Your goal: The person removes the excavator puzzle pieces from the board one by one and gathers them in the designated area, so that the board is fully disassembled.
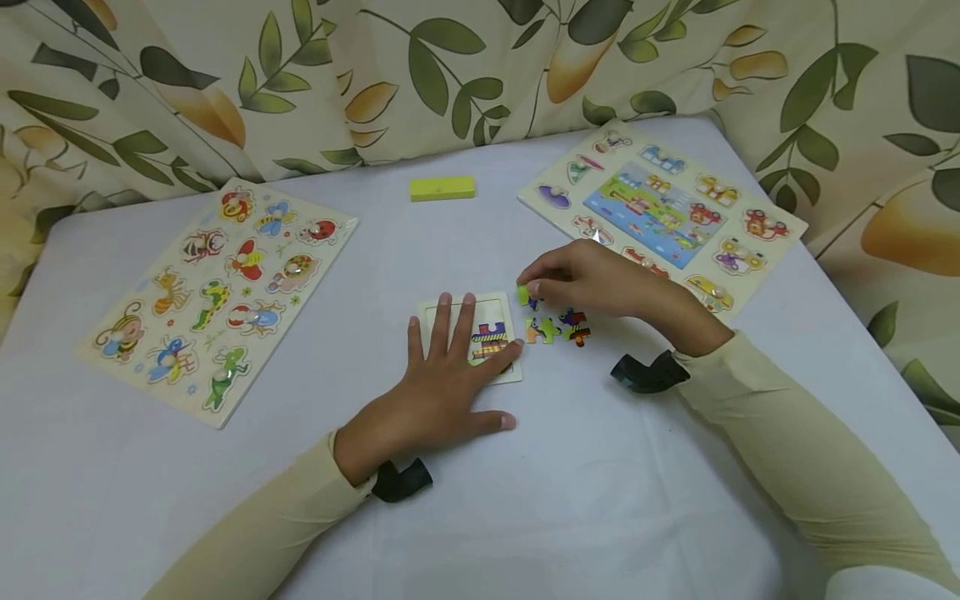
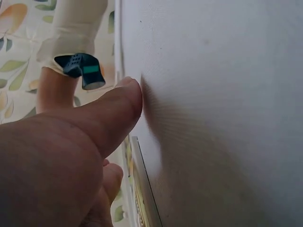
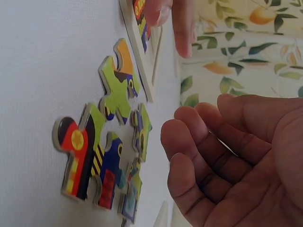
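Note:
My left hand [image 1: 435, 392] lies flat with fingers spread over a small puzzle tray [image 1: 512, 375], whose fitted pieces [image 1: 489, 341] show beside the index finger. In the left wrist view, the thumb of that hand [image 2: 61, 151] is stretched out over the white cloth. Just right of the tray, my right hand [image 1: 600, 279] hovers over loose jigsaw pieces [image 1: 545, 330], its fingertips beside a green piece [image 1: 522, 295]. The right wrist view shows this hand [image 3: 241, 156] with loosely bent fingers and nothing between them; several colourful pieces [image 3: 115, 85] lie on the cloth near it.
A board of insect pictures [image 1: 225, 287] lies at the left. Another board, with vehicle pictures [image 1: 660, 217], is at the back right, partly behind the right hand. A yellow-green block [image 1: 442, 188] sits towards the back, before a leaf-patterned curtain [image 1: 450, 75].

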### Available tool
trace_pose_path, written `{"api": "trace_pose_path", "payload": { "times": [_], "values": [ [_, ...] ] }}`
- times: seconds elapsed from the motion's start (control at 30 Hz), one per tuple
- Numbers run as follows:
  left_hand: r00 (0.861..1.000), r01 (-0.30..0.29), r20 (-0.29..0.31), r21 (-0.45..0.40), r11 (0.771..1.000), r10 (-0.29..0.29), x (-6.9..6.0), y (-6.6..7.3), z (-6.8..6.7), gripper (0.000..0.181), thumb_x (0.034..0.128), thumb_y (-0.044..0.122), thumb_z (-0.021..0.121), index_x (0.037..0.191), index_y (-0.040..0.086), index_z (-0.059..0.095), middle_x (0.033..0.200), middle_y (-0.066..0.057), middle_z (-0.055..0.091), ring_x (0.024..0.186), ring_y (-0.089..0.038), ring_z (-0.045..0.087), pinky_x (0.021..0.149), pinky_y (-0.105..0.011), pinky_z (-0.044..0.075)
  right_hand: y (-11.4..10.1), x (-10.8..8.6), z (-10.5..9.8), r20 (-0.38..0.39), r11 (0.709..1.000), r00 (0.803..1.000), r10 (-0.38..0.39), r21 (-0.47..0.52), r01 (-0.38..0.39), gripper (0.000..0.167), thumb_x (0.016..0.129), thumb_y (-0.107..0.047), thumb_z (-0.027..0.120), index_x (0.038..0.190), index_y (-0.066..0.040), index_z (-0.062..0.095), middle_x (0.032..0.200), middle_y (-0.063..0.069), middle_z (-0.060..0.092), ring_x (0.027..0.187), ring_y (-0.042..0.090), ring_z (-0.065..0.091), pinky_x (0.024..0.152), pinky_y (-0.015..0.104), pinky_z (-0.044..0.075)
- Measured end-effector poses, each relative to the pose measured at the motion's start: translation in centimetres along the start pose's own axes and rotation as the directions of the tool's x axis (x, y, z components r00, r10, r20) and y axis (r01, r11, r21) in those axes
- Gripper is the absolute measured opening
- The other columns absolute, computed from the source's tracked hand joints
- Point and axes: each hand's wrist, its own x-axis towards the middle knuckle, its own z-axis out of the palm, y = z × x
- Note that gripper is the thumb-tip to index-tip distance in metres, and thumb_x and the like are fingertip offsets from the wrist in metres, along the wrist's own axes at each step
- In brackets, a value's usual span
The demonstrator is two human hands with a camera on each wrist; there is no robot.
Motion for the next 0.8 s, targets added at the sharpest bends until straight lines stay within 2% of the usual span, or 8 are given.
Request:
{"api": "trace_pose_path", "payload": {
  "times": [0.2, 0.5, 0.8],
  "values": [
    [1.000, 0.012, 0.026, -0.011, 1.000, -0.011, 0.1, 0.1, 0.1, 0.087, 0.0814, 0.070, 0.061, 0.154, 0.043, 0.020, 0.155, -0.015, -0.030, 0.132, -0.035, -0.041, 0.102, -0.067, -0.017, 0.0, 0.5, 0.7, 0.021, 0.999, 0.999, -0.032, -0.002, 0.032, 0.022, 0.097, -0.008, 0.058, 0.115, -0.003, 0.070, 0.097, 0.006, 0.070, 0.078, 0.019, 0.058, 0.071, 0.033, 0.049],
    [0.993, 0.053, 0.108, -0.070, 0.996, -0.045, 0.3, -0.2, 0.0, 0.096, 0.0768, 0.075, 0.061, 0.154, 0.044, 0.012, 0.153, -0.014, -0.034, 0.131, -0.035, -0.043, 0.102, -0.065, -0.020, -0.6, 1.0, 1.3, 0.060, 0.999, 0.997, -0.047, -0.011, 0.048, 0.023, 0.097, -0.012, 0.058, 0.115, -0.005, 0.070, 0.101, 0.004, 0.070, 0.079, 0.019, 0.056, 0.074, 0.035, 0.048],
    [0.993, 0.044, 0.109, -0.048, 0.998, -0.038, 0.3, -0.1, 0.0, 0.096, 0.0777, 0.074, 0.060, 0.154, 0.044, 0.011, 0.153, -0.015, -0.033, 0.133, -0.037, -0.040, 0.102, -0.066, -0.017, -0.9, 1.3, 2.1, 0.050, 0.996, 0.995, -0.088, -0.015, 0.089, 0.021, 0.096, -0.008, 0.060, 0.112, -0.002, 0.072, 0.102, 0.006, 0.071, 0.080, 0.018, 0.059, 0.076, 0.035, 0.049]
  ]
}}
